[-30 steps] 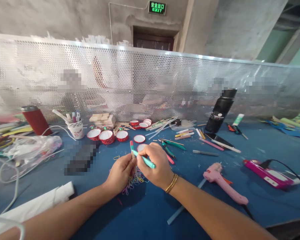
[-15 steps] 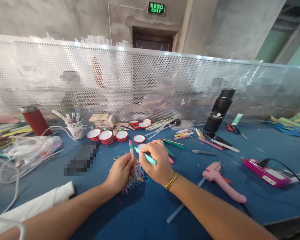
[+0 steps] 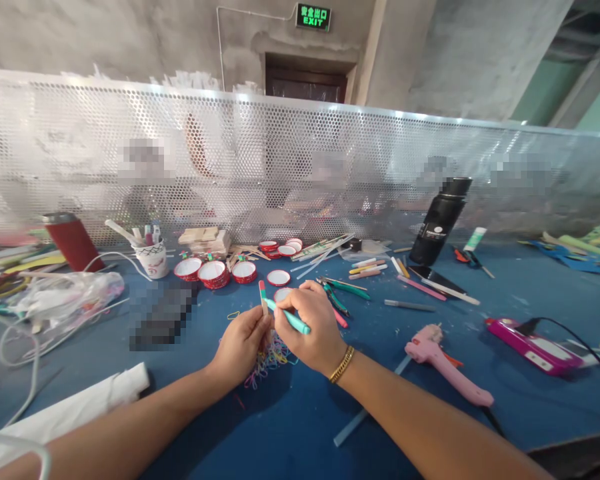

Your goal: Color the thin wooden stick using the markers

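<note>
From my remote seat I count two hands at work above the blue table (image 3: pixel 300 427). Nearest me, the left hand (image 3: pixel 243 347) pinches the lower end of one wooden stick (image 3: pixel 263 297) between thumb and fingers, over one tangle of coloured rubber bands (image 3: pixel 270 360). The stick's long axis runs away from me, and its painted red-and-green end points at the far screen. The right hand (image 3: pixel 313 327) is closed around one teal marker (image 3: pixel 291 320), which slants up-left, its tip meeting the stick. To the right lies one pink glue gun (image 3: pixel 447 367). Beyond the hands I see one pair of green pliers (image 3: pixel 343 291), three red-rimmed lids (image 3: pixel 213 272) in a row, and one black bottle (image 3: pixel 440 220).
</note>
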Available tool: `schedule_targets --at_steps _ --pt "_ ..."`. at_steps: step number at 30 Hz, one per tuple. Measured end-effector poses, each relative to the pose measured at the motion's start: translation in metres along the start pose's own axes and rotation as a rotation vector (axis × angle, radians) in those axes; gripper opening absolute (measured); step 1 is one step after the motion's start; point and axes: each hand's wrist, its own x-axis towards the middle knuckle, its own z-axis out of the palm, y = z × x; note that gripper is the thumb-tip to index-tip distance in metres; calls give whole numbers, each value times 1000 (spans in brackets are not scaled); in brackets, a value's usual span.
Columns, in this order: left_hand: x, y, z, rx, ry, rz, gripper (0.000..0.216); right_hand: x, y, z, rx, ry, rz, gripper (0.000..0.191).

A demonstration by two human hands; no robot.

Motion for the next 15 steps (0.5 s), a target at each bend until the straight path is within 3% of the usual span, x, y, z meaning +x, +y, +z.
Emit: schedule_targets --at_steps 15 --pt "-1 2 -1 -5 -11 14 40 -1 -3 0 29 5 -7 8"
